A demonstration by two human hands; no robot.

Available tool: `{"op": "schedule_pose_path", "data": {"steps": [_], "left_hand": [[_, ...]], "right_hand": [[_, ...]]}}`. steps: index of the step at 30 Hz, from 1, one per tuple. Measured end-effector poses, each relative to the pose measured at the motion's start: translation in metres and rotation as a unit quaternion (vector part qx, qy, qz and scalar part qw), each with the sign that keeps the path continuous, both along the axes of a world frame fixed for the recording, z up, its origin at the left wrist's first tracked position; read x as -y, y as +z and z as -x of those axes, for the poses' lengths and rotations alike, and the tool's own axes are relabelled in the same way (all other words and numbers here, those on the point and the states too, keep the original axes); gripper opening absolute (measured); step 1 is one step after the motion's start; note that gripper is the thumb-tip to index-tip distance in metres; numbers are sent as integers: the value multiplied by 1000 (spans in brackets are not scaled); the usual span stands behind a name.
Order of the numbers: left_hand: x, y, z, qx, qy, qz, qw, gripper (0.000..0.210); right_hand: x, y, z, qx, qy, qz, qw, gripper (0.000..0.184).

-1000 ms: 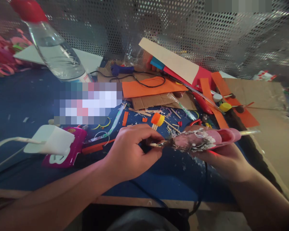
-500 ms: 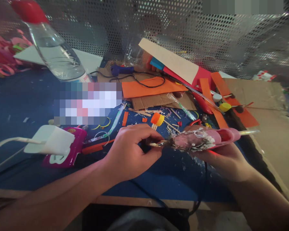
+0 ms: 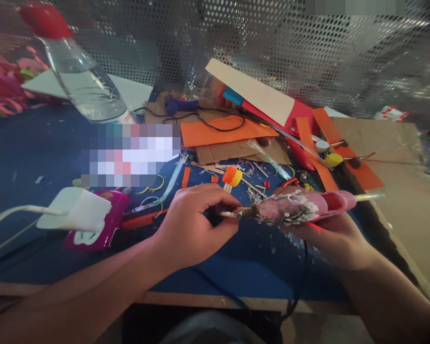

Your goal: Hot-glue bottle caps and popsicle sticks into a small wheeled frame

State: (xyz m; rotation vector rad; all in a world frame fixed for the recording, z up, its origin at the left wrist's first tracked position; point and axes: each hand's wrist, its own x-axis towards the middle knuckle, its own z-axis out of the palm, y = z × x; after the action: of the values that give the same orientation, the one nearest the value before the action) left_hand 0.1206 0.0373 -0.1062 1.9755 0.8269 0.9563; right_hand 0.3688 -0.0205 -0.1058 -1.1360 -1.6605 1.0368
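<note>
My right hand (image 3: 329, 239) is wrapped round a pink hot glue gun (image 3: 286, 209), its front half crusted with grey residue. A clear glue stick (image 3: 369, 196) pokes out of the gun's rear end. My left hand (image 3: 200, 224) pinches a small wooden stick (image 3: 229, 214) between thumb and fingertips. The dark nozzle points left and meets or nearly meets the stick; whether they touch I cannot tell. Just beyond my left hand stands an orange and yellow foam piece (image 3: 232, 176) with several thin sticks under it.
Behind lie orange sheets (image 3: 229, 131), cardboard (image 3: 390, 143) and a cream strip (image 3: 252, 91). A water bottle (image 3: 89, 86) stands at the back left. A white charger (image 3: 75, 210) sits in a magenta power strip (image 3: 96, 239). A black cable (image 3: 304, 267) hangs over the table's front edge.
Both hands stay almost still, the left fingertips and stick shifted very slightly to the left. The view has moved a touch. Both grips are unchanged.
</note>
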Motion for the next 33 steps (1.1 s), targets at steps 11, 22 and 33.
{"op": "schedule_pose_path", "data": {"steps": [11,22,33], "left_hand": [[-2,1,2,-2,6,-2,1000,17],[-1,0,1,-4,5,-5,1000,17],[-1,0,0,0,5,-8,1000,17]], "right_hand": [[1,-3,-1,-6,-12,14,1000,9],[2,-6,-2,6,-28,21,999,5],[1,-5,0,0,6,8,1000,9]]}}
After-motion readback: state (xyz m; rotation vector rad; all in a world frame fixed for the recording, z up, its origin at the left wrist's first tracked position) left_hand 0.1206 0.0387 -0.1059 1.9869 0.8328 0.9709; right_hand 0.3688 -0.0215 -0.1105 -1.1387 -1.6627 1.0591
